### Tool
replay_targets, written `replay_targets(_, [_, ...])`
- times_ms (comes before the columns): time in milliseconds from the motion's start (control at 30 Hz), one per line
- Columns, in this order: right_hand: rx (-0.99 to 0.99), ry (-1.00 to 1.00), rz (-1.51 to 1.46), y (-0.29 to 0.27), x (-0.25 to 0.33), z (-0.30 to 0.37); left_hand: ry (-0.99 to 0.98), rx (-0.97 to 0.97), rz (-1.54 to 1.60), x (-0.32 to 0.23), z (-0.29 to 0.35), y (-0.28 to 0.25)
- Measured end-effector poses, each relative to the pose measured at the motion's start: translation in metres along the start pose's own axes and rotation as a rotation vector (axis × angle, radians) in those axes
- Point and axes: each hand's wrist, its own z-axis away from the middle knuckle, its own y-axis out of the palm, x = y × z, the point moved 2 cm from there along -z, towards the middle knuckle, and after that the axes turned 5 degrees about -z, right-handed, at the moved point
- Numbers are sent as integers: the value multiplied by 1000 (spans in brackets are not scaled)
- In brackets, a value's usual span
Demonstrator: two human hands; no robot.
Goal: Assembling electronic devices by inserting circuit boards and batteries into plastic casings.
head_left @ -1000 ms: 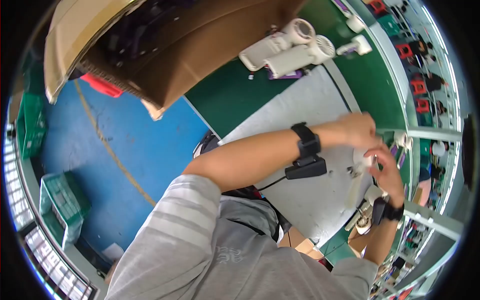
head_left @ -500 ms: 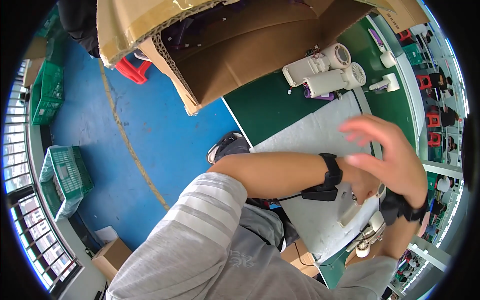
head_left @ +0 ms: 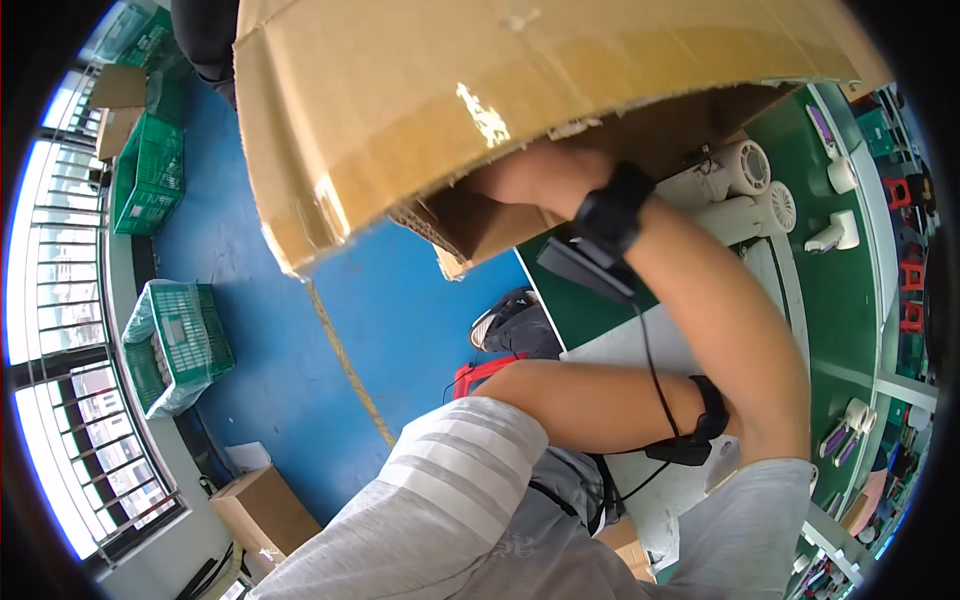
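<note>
My right arm crosses over my left, and my right hand [head_left: 545,178] reaches into the open cardboard box [head_left: 400,110]. Its fingers are hidden behind the taped box flap, so whether they hold anything does not show. My left forearm [head_left: 610,405] lies across the lower middle, above a pale grey mat [head_left: 640,345]. The left hand is covered by my right arm, and its fingers cannot be seen. Both wrists carry black straps with small dark units. Just right of the box lie white plastic housings [head_left: 775,207] with round vented ends.
Further right on the green tabletop [head_left: 845,300] are a white T-shaped part [head_left: 835,232] and white-and-purple pieces [head_left: 848,430]. Green crates [head_left: 180,335] and a closed carton [head_left: 262,510] stand on the blue floor at left. A red stool [head_left: 485,372] shows beside the table.
My right hand has swung from above the left hand on the right side up into the box. The view has shifted, and the box flap now covers more of the box's inside.
</note>
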Motion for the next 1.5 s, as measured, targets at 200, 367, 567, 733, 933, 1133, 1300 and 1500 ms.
replay_targets(200, [-64, 76, 29, 17, 2, -7, -517, -4, -127, -20, -1, -19])
replay_targets(367, [-93, 69, 158, 19, -14, -7, -924, 3, -226, -51, 13, -25])
replay_targets(567, [-263, 95, 7, -47, 4, 13, 71, 87, -52, -11, 8, -40])
replay_targets(733, [-151, 283, -291, -115, 48, 47, 366, 329, -22, 47, -20, 15])
replay_targets(933, [-652, 332, -567, -218, 124, 244, 288, 358, -229, -10, 3, -32])
replay_targets(1133, [-1522, 662, -270, -229, 216, 388, 238, 263, -229, 3, 4, -30])
replay_targets(1300, [-1378, 1151, -450, -116, 208, 461, 176, 302, -340, -9, 1, -32])
replay_targets(1500, [-1214, 1257, -66, -83, 151, 452, 58, 441, -198, -19, 2, -47])
